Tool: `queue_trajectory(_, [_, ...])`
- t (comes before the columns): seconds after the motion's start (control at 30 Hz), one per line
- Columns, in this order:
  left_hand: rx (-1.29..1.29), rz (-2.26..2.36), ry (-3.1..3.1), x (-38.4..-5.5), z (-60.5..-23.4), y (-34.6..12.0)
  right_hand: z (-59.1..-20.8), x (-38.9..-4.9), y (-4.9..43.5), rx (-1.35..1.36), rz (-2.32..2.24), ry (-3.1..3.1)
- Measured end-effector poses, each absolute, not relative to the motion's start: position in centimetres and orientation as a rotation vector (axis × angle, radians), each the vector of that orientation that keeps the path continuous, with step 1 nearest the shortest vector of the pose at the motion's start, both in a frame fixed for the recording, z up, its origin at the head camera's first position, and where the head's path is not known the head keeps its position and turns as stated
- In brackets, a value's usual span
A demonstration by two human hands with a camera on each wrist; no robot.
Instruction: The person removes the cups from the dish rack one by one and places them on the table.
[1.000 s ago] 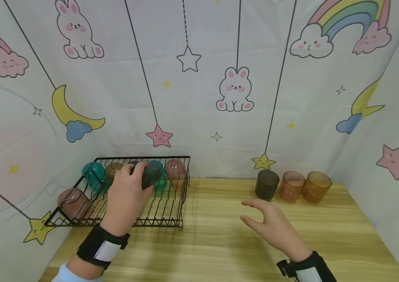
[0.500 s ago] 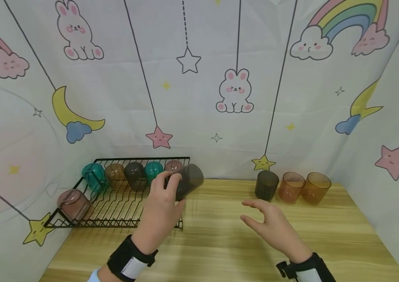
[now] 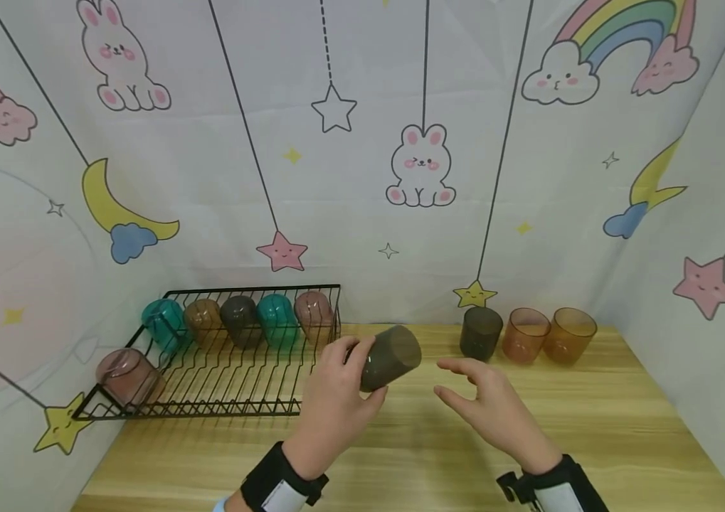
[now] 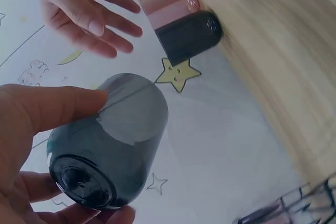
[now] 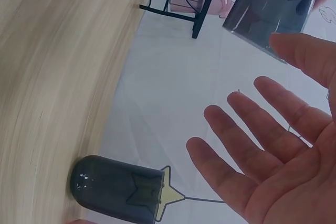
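Observation:
A translucent dark grey cup (image 3: 391, 358) is gripped by my left hand (image 3: 339, 407) in mid-air above the table, right of the rack. It is tilted, mouth toward the right; its round base (image 4: 84, 183) faces the left wrist camera. My right hand (image 3: 496, 407) hovers to the right of that cup, fingers spread and thumb apart, holding nothing. In the right wrist view, the held cup (image 5: 275, 11) is near the thumb but the gap is hard to judge. Another dark grey cup (image 3: 481, 334) stands upright on the table behind my right hand.
At left, a black wire rack (image 3: 240, 409) bears several upturned cups, among them a pink cup (image 3: 129, 375) and a teal cup (image 3: 277, 321). A pink-orange cup (image 3: 526, 336) and an amber cup (image 3: 570, 336) stand upright at the back right. A printed cloth wall (image 3: 362, 213) closes off the back.
My left hand has carried the dark grey cup from over the rack rightward and slightly nearer, its mouth swinging to the right. My right hand has stayed nearly still.

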State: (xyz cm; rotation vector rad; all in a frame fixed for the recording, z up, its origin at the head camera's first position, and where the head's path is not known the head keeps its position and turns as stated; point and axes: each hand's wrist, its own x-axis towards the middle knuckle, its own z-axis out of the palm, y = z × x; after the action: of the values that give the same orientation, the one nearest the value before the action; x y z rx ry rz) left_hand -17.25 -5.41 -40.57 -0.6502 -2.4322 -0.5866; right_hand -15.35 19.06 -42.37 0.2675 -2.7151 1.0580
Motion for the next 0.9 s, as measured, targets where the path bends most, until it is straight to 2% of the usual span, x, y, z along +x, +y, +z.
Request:
queue_trajectory(0.2, [-0.553,-1.127,-2.53,-17.5,-41.4,-4.4,-42.3,-15.5,18.9,0.218,1.102,-2.692])
queue_trajectory(0.47, [-0.261,-1.913,-2.517,-18.9,-42.3,-4.1,-42.2,-15.8,18.6,0.121,1.185,-2.67])
queue_trajectory(0.67, [-0.23,-2.229,-2.492,-19.2,-42.5,-3.8,-41.9,-15.9,18.4,0.112,1.244,-2.65])
queue_trajectory(0.9, [-0.304,-2.352,-2.468,-19.1,-42.7,-3.2,-41.5,-16.2,18.0,0.124,1.285,-2.646])
